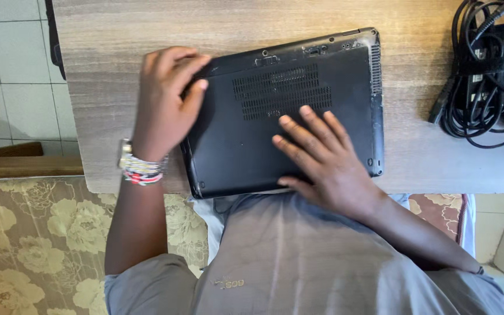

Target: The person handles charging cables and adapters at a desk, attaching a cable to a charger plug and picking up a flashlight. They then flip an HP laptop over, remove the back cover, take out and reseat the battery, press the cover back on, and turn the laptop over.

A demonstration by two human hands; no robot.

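Note:
A black laptop (328, 87) lies upside down on the wooden table (112, 70), its bottom panel with vent slots facing up. My left hand (164, 105) curls over the laptop's left far corner, fingers bent on the edge; a beaded bracelet and a watch sit on that wrist. My right hand (322, 160) lies flat on the bottom panel near the front edge, fingers spread and pointing toward the vents. The laptop's near edge overhangs the table slightly above my grey shirt.
A coiled bundle of black cables with a power adapter (482, 76) lies at the table's right end. A floral cushion (24, 245) is at lower left, white floor tiles beyond the table's left side.

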